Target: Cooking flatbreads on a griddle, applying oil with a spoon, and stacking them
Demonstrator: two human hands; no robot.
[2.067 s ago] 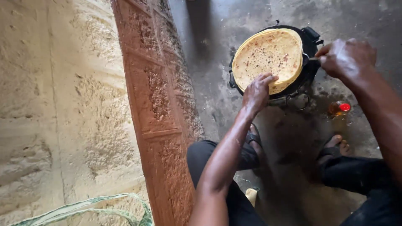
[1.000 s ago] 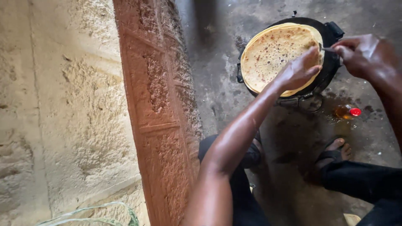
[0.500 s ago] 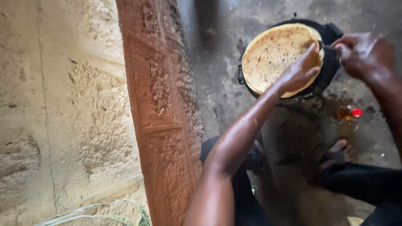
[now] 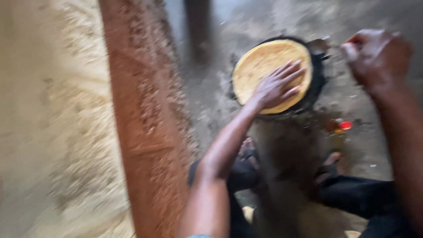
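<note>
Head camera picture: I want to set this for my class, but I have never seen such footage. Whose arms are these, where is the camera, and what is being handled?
The camera sits on a person's head and looks down, so both arms belong to that person; no machine is involved. The picture is blurred by motion. The left hand lies flat, fingers spread, on a round yellow flatbread in a dark round pan, which seems to stand low on the grey floor. The right hand is closed in a grip near the pan's far right edge; what it holds is too blurred to name. A small red object lies on the floor beside the pan. At left are a rough pale wall and a reddish-brown patterned panel.
</note>
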